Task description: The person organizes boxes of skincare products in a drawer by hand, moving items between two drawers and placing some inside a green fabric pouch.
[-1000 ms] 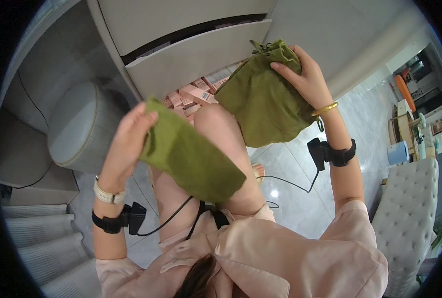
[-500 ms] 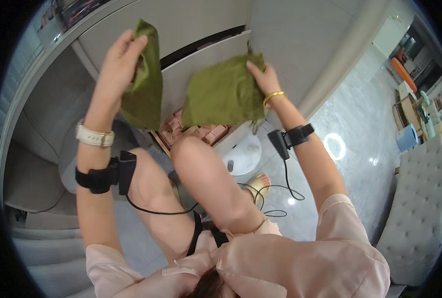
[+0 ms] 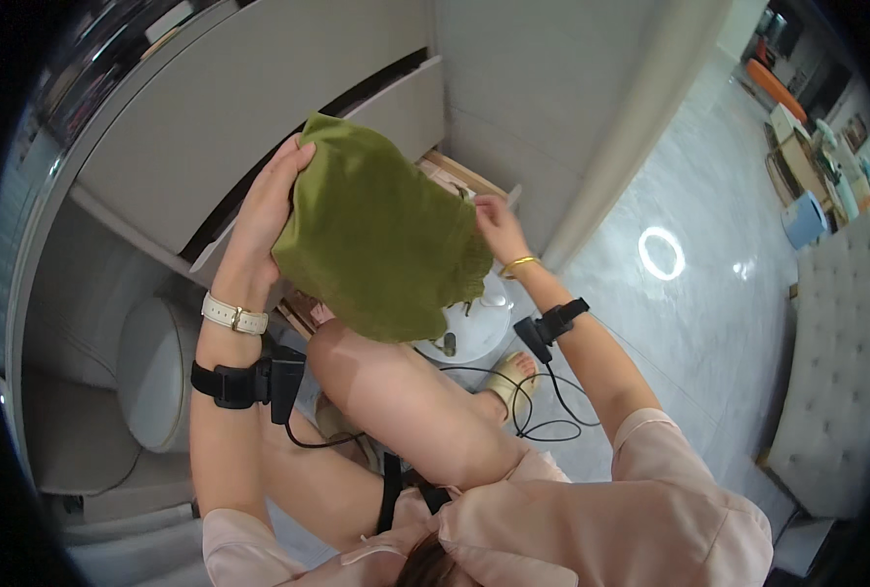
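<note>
An olive-green drawstring bag (image 3: 371, 235) is spread over the open drawer (image 3: 474, 174) and hides most of its inside. At its upper left edge my left hand (image 3: 269, 205) grips the cloth, thumb over the top side. My right hand (image 3: 499, 230) pinches the bag's gathered mouth at the right, where a short cord dangles. Only one bag shows; whether a second layer of cloth lies beneath it, I cannot tell.
A grey drawer cabinet (image 3: 249, 88) stands in front of me. Near my sandalled foot (image 3: 513, 383) are a round white object (image 3: 479, 328) and looped black cable (image 3: 552, 430). A round grey stool (image 3: 161, 372) is at left, a tufted grey bench (image 3: 831, 372) at right.
Two separate stretches of green cloth, one in each hand, have come together into one spread shape. My left hand has moved down and nearer; my right hand has moved down and slightly left.
</note>
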A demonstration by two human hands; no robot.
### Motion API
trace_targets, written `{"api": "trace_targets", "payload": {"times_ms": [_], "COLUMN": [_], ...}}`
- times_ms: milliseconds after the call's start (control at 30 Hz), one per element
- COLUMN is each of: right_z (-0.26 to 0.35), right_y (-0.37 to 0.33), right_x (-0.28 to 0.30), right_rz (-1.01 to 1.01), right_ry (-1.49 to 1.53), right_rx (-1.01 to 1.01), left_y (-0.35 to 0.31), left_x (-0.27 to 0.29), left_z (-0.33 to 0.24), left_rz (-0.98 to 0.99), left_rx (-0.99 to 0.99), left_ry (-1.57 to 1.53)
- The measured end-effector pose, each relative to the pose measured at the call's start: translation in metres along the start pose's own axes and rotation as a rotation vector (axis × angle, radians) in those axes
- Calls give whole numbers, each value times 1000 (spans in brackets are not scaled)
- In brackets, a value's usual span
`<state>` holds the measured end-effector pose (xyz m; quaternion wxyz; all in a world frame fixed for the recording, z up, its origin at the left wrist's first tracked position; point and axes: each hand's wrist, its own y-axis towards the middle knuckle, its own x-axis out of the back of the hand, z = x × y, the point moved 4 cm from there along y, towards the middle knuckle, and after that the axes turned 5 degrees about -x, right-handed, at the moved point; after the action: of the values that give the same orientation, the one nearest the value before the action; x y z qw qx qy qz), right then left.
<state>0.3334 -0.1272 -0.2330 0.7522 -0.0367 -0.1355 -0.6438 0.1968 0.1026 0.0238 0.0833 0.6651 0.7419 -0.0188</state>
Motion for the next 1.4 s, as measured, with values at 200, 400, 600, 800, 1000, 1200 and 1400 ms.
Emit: {"api": "trace_targets", "payload": {"times_ms": [200,400,600,800,1000,1200,1400], "right_z": [50,65,27,37,-83,-85,-97], "right_y": [-36,-56,-54,2,33,-13,-33], "right_x": [-40,-28,-28,25,19,12,-9], "right_rz": [575,790,368,267,91,-286,44], "right_ry": [1157,1113,353,301,-30,-96,138], "right_rx": [-479,-275,-442,-302,-314,-118,-409], "left_y": [23,30,25,42,48,36,28], "left_x": [-12,63,78,102,130,105,60], "left_z": [17,68,123,178,235,216,150], "left_rz": [76,-104,-172,-98,1,168,353], "left_rx": [32,249,327,464,733,719,509], "left_ry": [-270,-400,-282,-59,96,210,332]}}
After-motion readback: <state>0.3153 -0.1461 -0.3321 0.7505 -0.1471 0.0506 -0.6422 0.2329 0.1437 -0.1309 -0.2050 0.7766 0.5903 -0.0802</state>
